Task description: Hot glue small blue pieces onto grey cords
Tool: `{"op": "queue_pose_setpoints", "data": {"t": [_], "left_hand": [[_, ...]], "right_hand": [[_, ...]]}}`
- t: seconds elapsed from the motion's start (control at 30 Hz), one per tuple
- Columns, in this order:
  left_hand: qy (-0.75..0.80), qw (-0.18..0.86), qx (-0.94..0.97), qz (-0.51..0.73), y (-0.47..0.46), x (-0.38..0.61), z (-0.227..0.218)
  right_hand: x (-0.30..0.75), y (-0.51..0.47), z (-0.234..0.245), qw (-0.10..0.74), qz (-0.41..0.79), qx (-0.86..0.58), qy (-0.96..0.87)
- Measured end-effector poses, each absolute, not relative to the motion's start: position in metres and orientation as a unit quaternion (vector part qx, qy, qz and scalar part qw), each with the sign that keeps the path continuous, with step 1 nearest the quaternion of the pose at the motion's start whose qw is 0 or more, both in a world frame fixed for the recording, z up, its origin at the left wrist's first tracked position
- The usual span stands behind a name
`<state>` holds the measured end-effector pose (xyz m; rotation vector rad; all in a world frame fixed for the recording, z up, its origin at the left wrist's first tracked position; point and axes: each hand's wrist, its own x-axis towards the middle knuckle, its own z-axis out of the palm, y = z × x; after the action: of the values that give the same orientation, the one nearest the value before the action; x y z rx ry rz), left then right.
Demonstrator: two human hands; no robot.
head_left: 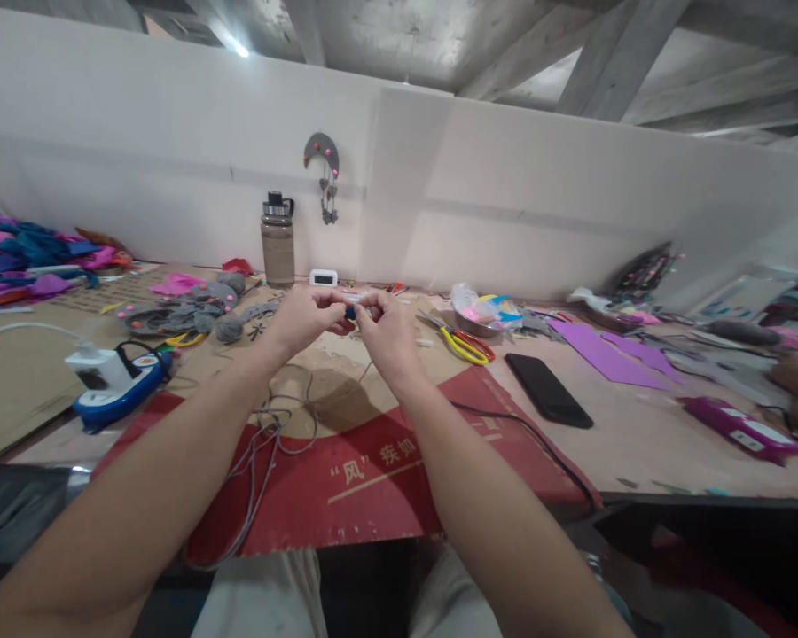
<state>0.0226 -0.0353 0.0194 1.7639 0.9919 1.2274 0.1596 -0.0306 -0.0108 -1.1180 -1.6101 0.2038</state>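
Your left hand (309, 321) and right hand (387, 335) pinch a small dark piece (350, 312), fingertips nearly together (gray cord (274, 424) nearer you than the fingers).

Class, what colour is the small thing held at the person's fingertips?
The small thing is dark blue; it shows in the head view.

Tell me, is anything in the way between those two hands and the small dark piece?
Nothing visible is: the small dark piece sits right between the left hand and the right hand, at their fingertips.
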Motion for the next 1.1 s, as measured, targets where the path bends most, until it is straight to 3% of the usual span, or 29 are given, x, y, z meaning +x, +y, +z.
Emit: {"op": "queue_pose_setpoints", "data": {"t": [0.3, 0.67, 0.93, 1.1], "left_hand": [[0.395, 0.331, 0.713, 0.475, -0.031, 0.021, 0.015], [0.403, 0.323, 0.604, 0.606, -0.019, 0.018, 0.007], [0.369, 0.402, 0.544, 0.638, -0.011, 0.016, 0.005], [0.360, 0.452, 0.454, 0.678, -0.004, 0.006, 0.007]], "right_hand": [[0.158, -0.030, -0.013, 0.551, 0.082, -0.445, -0.701], [0.148, -0.038, -0.015, 0.562, 0.119, -0.417, -0.704], [0.149, -0.027, -0.021, 0.552, 0.194, -0.460, -0.668], [0.149, -0.024, -0.022, 0.501, 0.225, -0.469, -0.692]]}}
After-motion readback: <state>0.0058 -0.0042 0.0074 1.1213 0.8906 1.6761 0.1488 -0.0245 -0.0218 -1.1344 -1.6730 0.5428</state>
